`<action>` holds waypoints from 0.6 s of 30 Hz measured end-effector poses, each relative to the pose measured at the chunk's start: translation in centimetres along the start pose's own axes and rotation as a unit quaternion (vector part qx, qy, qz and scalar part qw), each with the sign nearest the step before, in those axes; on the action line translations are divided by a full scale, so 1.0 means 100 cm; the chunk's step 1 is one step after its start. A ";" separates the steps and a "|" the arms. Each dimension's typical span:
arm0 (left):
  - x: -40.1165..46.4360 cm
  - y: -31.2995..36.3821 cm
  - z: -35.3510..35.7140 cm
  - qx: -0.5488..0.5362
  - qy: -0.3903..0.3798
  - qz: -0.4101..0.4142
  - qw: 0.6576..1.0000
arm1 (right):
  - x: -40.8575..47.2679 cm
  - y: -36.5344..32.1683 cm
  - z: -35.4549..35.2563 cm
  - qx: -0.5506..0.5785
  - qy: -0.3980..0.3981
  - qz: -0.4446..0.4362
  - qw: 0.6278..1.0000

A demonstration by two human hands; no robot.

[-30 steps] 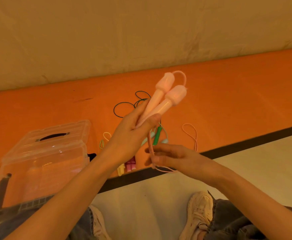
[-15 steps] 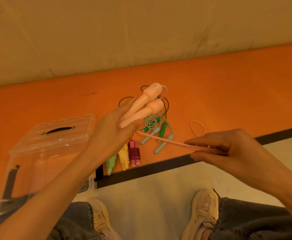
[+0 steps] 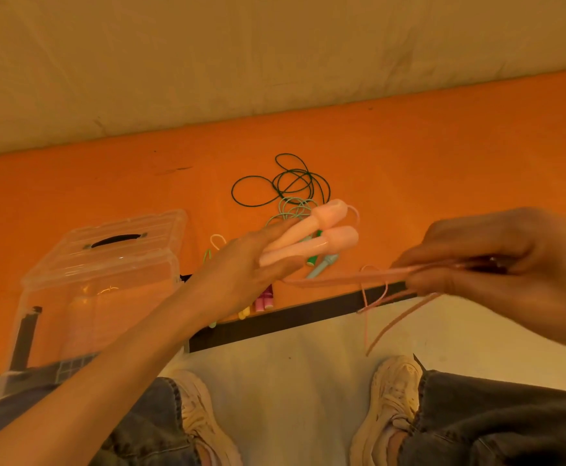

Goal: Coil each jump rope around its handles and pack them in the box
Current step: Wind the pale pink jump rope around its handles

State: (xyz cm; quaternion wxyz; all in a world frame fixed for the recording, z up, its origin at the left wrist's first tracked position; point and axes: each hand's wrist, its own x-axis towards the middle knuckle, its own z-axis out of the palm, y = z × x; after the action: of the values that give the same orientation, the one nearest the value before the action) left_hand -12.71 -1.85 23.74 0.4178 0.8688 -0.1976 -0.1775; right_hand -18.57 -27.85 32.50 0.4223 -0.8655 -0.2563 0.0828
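My left hand (image 3: 241, 274) holds the two pink handles (image 3: 311, 235) of a jump rope side by side, their thick ends pointing up and right. The pink rope (image 3: 352, 279) runs from below that hand to my right hand (image 3: 496, 264), which pinches several strands pulled taut; loose ends hang down below it. A clear plastic box (image 3: 96, 287) with a black lid handle stands at the left on the orange floor strip.
On the orange strip (image 3: 443, 163) lie a dark green rope (image 3: 285, 185), a pale green rope, green and teal handles (image 3: 322, 265), and coiled pink and yellow ropes (image 3: 264, 302) partly hidden behind my left hand. My two shoes (image 3: 392, 401) rest on the pale floor.
My right hand has drawn the pink rope further right and higher, stretching the strands. My left hand with the handles has shifted slightly right, handles tilted flatter.
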 end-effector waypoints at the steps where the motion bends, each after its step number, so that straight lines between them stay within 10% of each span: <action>1: 0.000 0.002 0.000 -0.021 -0.009 0.003 1.000 | 0.000 0.002 -0.002 -0.005 0.017 -0.002 1.000; 18: -0.006 0.005 0.023 -0.014 -0.141 0.012 0.990 | 0.017 0.001 0.003 0.044 0.198 0.008 0.979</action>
State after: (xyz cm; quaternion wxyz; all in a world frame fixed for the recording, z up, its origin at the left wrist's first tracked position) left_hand -14.40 -3.32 22.90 0.4000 0.8268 -0.2625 -0.2959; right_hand -17.14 -26.82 32.33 0.5022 -0.8470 -0.1569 -0.0761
